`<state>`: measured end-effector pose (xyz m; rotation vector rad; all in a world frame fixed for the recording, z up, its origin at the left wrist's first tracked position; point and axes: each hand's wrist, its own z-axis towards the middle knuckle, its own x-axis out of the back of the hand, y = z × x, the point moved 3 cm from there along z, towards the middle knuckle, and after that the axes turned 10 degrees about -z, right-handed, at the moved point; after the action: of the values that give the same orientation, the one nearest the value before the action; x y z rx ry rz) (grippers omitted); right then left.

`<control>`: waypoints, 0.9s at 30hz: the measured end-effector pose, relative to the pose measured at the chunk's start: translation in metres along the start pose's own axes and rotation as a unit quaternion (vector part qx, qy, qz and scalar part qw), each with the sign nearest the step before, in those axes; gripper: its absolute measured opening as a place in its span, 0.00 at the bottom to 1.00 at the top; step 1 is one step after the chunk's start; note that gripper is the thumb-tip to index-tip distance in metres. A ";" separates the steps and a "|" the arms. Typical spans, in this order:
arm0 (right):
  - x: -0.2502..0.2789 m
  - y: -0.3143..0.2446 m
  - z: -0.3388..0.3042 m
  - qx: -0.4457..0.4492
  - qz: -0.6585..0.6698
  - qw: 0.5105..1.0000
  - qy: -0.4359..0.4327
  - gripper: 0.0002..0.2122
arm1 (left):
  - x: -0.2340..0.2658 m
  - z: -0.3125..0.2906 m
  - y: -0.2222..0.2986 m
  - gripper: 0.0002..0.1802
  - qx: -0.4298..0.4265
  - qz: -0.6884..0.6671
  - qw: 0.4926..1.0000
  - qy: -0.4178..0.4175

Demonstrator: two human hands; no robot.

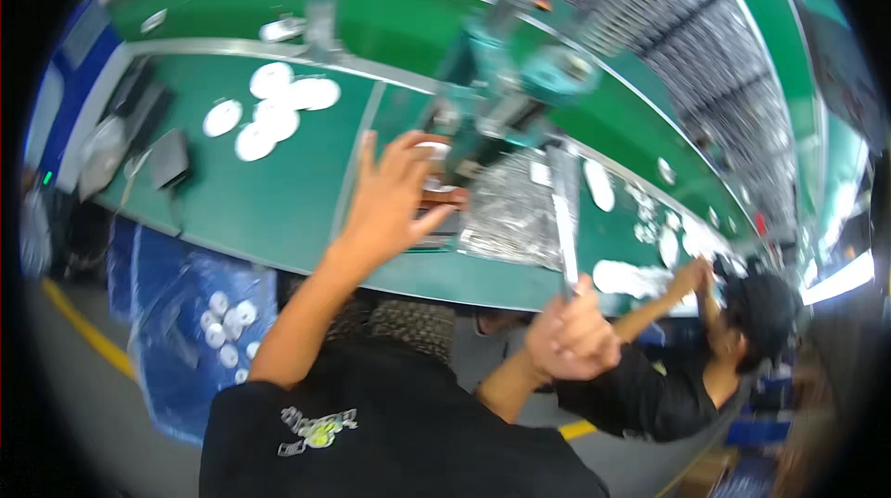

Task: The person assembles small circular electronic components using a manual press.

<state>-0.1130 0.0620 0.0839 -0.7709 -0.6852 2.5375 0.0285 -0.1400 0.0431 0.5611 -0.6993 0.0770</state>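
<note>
At the bench, a teal hand-lever press (478, 62) stands before me. My left hand (385, 201) is at its base, with thumb and fingers curved around a white round part (432, 155) under the press head. That part lies at a brown-orange fixture (450, 198), and the press partly hides both. My right hand (574, 338) is closed around the lower end of the long metal lever (564, 219), which slopes down toward me. Between press and lever lies a clear plastic bag (513, 210).
Several white discs (276, 117) lie on the green bench (223, 187) to the left. A blue plastic-lined bin (190, 303) below holds more white parts. At the right, a co-worker (687, 377) in black works beside white pieces (631, 277). A dark box (171, 159) sits far left.
</note>
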 end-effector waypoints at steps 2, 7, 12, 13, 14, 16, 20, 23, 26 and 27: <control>-0.024 -0.021 0.027 0.038 -0.121 0.978 -0.168 0.26 | 0.004 -0.003 -0.004 0.38 0.009 -0.021 1.000 -0.003; -0.078 -0.027 0.097 0.034 0.044 0.998 -0.034 0.34 | 0.005 -0.010 -0.024 0.33 -0.008 -0.082 0.997 0.004; -0.053 0.041 0.051 0.097 -0.204 0.973 -0.041 0.21 | 0.009 -0.017 -0.010 0.26 -0.056 -0.064 0.994 0.075; -0.045 0.051 0.024 0.090 -0.277 0.952 -0.093 0.19 | 0.011 -0.021 -0.005 0.26 -0.063 -0.050 0.992 0.094; -0.039 0.061 -0.003 0.081 -0.348 0.923 -0.143 0.17 | 0.013 -0.025 0.000 0.26 -0.059 -0.050 0.993 0.093; -0.035 0.074 -0.052 0.041 -0.441 0.878 -0.180 0.16 | 0.020 -0.035 0.014 0.26 -0.059 -0.105 0.985 0.127; -0.029 0.086 -0.097 0.109 -0.449 0.864 -0.199 0.24 | 0.020 -0.065 0.043 0.23 0.036 -0.321 0.946 0.042; -0.029 0.080 -0.087 0.069 -0.447 0.861 -0.234 0.23 | 0.017 -0.083 0.048 0.24 0.198 -0.373 0.906 0.007; -0.023 0.083 -0.066 0.041 -0.418 0.875 -0.240 0.23 | 0.029 -0.076 0.042 0.31 0.173 -0.306 0.934 -0.069; -0.009 0.083 -0.055 0.056 -0.468 0.854 -0.221 0.23 | 0.039 -0.072 0.037 0.29 0.171 -0.293 0.939 -0.053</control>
<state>-0.0917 0.0094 0.0015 0.2140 -0.7834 1.7851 0.0919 -0.0755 0.0399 1.0954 -0.6010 -0.3990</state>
